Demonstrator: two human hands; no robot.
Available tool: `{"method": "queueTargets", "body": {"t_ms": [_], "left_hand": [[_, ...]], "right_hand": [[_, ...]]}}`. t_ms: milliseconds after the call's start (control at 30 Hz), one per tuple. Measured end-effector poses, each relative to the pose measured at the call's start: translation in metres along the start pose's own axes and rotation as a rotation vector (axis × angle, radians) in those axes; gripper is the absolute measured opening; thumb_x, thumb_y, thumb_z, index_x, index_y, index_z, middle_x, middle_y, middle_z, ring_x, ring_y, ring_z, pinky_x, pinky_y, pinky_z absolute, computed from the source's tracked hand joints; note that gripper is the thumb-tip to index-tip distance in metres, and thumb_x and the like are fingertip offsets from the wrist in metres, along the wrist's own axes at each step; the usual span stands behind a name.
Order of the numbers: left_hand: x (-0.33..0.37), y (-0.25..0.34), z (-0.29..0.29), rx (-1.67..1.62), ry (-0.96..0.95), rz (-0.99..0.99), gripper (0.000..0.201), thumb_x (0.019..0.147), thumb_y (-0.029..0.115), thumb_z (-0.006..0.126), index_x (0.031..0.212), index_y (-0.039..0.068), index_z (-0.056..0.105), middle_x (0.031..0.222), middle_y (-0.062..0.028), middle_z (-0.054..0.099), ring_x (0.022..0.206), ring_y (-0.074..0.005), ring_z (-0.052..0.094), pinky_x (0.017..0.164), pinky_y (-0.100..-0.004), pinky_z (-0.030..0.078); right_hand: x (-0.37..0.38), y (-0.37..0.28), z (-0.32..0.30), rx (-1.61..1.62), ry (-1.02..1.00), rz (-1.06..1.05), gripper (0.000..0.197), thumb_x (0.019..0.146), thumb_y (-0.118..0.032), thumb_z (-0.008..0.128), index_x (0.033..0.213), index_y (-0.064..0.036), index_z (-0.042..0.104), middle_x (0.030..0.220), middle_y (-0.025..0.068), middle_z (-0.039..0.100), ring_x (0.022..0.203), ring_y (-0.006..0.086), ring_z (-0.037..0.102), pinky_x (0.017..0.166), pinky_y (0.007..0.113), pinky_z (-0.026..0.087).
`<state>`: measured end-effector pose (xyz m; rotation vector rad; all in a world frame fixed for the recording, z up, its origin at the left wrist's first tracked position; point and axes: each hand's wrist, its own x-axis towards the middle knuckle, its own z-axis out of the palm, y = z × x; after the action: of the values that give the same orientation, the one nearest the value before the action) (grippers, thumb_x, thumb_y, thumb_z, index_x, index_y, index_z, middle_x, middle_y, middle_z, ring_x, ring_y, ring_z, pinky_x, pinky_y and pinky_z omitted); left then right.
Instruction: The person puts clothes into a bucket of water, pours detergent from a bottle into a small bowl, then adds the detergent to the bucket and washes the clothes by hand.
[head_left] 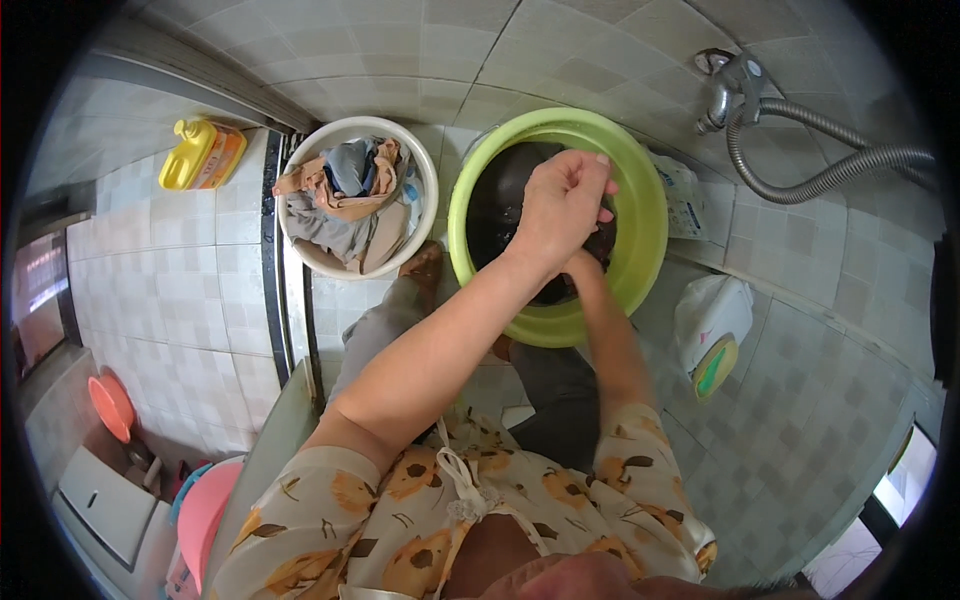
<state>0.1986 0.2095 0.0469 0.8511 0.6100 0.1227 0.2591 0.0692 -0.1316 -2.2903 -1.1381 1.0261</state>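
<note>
A lime-green tub (pixel 640 250) stands in front of me with dark cloth (pixel 500 200) in it, wet and glinting in places. Over the middle of the tub is my left hand (pixel 565 195), its fingers curled in. What it grips, if anything, is hidden from above. Just below it and partly covered by it, my right hand (pixel 583 265) reaches into the tub against a bunched part of the dark cloth. The fingers of that hand are out of sight. My forearms come close together at the wrists.
Left of the tub, a white basin (pixel 432 205) holds beige, grey and blue clothes (pixel 350 190). A yellow jug (pixel 203 155) stands beyond the door track. To the right are a white container (pixel 715 310) and a wall tap with a metal hose (pixel 800 190). My foot (pixel 422 268) is beside the basin.
</note>
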Motion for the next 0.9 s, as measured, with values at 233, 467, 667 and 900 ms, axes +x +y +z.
{"method": "queueTargets", "body": {"t_ms": [233, 467, 667, 900], "left_hand": [[0.003, -0.019, -0.005, 0.369, -0.004, 0.263, 0.031, 0.085, 0.029, 0.063, 0.095, 0.000, 0.064, 0.078, -0.0070, 0.064, 0.072, -0.0178, 0.063, 0.066, -0.0314, 0.051], [-0.024, -0.012, 0.005, 1.442, -0.280, 0.095, 0.113, 0.062, 0.044, 0.081, 0.150, 0.019, 0.014, 0.151, -0.0185, 0.021, 0.136, -0.0390, 0.028, 0.104, -0.0531, 0.034], [-0.002, -0.053, 0.012, 0.642, -0.146, 0.601, 0.047, 0.074, 0.012, 0.072, 0.116, 0.007, 0.053, 0.117, -0.0220, 0.057, 0.109, -0.0361, 0.057, 0.088, -0.0405, 0.047], [-0.016, -0.052, 0.027, 0.511, 0.161, 0.753, 0.034, 0.065, -0.001, 0.063, 0.098, 0.004, 0.055, 0.086, -0.0215, 0.059, 0.085, -0.0422, 0.057, 0.073, -0.0462, 0.046]], "right_hand": [[-0.116, -0.071, -0.166, -0.034, 0.342, 0.194, 0.018, 0.086, -0.006, 0.054, 0.101, 0.0024, 0.059, 0.076, 0.0156, 0.062, 0.073, 0.0244, 0.059, 0.068, 0.036, 0.046], [-0.217, -0.158, -0.218, -0.105, 0.799, -0.026, 0.025, 0.088, -0.001, 0.048, 0.108, 0.0086, 0.059, 0.098, 0.0096, 0.065, 0.091, 0.0155, 0.059, 0.084, 0.029, 0.046], [-0.240, -0.142, -0.222, 0.606, 1.009, -0.207, 0.027, 0.092, -0.012, 0.053, 0.114, 0.0043, 0.058, 0.105, 0.0133, 0.063, 0.095, 0.0196, 0.061, 0.082, 0.033, 0.051], [-0.184, -0.096, -0.130, 0.228, 0.731, 0.353, 0.091, 0.076, -0.019, 0.075, 0.147, -0.0066, 0.019, 0.140, 0.0159, 0.038, 0.116, 0.0258, 0.050, 0.091, 0.038, 0.046]]}}
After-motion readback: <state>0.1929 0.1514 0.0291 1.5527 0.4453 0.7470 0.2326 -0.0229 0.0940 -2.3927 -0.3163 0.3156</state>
